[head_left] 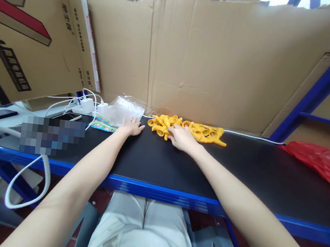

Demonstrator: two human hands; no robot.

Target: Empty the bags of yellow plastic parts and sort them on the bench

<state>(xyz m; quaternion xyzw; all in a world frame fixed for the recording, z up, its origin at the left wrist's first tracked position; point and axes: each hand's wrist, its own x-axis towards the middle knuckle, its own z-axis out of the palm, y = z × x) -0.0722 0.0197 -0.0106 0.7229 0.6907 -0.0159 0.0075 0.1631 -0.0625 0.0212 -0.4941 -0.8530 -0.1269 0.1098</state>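
A heap of small yellow-orange plastic pieces (204,133), several with round cup-like ends, lies against the cardboard at the back of the black tabletop. My right hand (183,138) rests on the heap's left part. Its fingers curl down and close on a yellow piece, though the fingertips are partly hidden. To the left, my left hand (132,126) lies palm down on the tabletop with its fingers apart, holding nothing. Those fingers touch or overlap the edge of a clear plastic bag (124,109). Under the bag shows a colourful printed packet (104,123).
Tall cardboard (220,66) walls off the back, and a printed box (34,35) stands at left. White chargers (87,105) and cables crowd the left side near a phone (66,116). A red plastic bag (322,165) lies at right. Blue metal edging (162,191) borders the front.
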